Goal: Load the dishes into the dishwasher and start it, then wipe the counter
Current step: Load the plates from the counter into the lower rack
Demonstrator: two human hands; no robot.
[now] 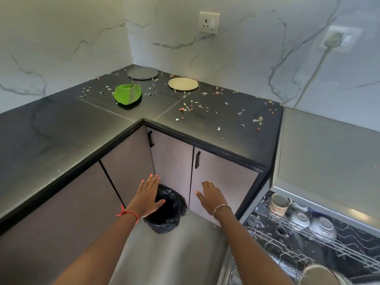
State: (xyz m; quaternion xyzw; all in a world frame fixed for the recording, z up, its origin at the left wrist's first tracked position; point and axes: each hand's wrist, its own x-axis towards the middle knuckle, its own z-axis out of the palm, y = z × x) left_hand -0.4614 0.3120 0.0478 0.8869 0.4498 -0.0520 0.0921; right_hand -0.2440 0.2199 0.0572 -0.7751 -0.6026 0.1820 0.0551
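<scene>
Green plate [128, 95], grey plate [143, 73] and cream plate [183, 83] on black bench [61, 124], back corner, crumbs [189, 108] scattered around. Dishwasher [320, 229] open at right, mug [278, 204] racked. My left hand [147, 197] above lined bin [164, 219], right hand [210, 197] beside; fingers [153, 179] straight, holding nothing.

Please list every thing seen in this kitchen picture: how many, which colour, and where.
Counter: one, black, in the corner.
Plates: three; green plate, grey plate, beige plate; on the counter.
Food scraps: many, mixed colours, scattered on the counter.
Bin: one, black bag, on the floor.
Dishwasher: one, grey, open at right, mug and bowls in its rack.
Sockets: two, white, on the wall.
Left hand: one, open, over the bin.
Right hand: one, open, before a cabinet door.
</scene>
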